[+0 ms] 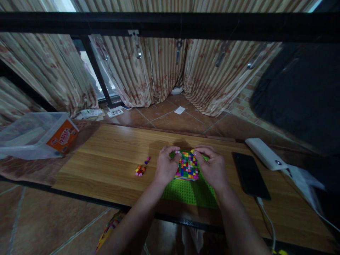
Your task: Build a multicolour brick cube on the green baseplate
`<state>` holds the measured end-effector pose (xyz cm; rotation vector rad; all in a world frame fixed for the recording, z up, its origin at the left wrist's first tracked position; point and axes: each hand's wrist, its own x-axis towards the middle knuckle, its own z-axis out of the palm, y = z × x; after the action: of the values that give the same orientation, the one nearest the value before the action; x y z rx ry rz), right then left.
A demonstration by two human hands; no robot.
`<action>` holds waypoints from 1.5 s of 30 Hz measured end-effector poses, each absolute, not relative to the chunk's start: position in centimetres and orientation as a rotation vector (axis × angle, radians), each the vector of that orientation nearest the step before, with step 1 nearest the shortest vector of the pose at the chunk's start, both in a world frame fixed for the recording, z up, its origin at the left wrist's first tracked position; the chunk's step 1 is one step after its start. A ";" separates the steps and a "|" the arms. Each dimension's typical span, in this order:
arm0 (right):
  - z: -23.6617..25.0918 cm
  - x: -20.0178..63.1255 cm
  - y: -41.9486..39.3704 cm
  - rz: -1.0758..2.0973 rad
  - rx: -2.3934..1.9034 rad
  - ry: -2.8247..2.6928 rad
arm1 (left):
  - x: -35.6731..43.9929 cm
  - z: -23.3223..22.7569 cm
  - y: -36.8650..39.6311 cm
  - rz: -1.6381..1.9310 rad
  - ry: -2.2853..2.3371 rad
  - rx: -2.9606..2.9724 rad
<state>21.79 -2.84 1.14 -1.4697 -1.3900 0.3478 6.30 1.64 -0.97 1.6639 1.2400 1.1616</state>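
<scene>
Here, head view only: both hands meet over a green baseplate (190,193) lying flat on the wooden table (106,156), near its front edge. A patch of multicoloured small bricks (187,165) covers the far part of the plate; the near part is bare green studs.

Left hand (166,165): rests at the left edge of the brick patch, fingers curled inward, tips at the patch's far-left corner (whether they pinch a loose brick, cannot tell, too small and dim).

Right hand (211,166): mirrors it on the right edge, fingers bent narrow, fingertips touching the far-right corner of the patch. Grip likewise unclear.

Loose bricks (141,169): small scatter of coloured pieces on the table, left of the left hand, apart from the plate.

Around: dark phone (251,175) flat to the right of the plate, cable running from its near end; white power bank (265,154) beyond it. Clear plastic bin (32,136) with an orange label at the table's far left. Striped curtains (148,71) behind, tiled floor below.
</scene>
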 end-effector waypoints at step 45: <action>1.0 21.8 -3.5 0.311 -1.580 -1.394 | 3.4 0.3 1.7 1.220 1.336 1.607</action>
<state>21.75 -3.46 1.04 -1.5800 -1.3937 0.3109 3.37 1.67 0.30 1.6068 1.3360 1.2200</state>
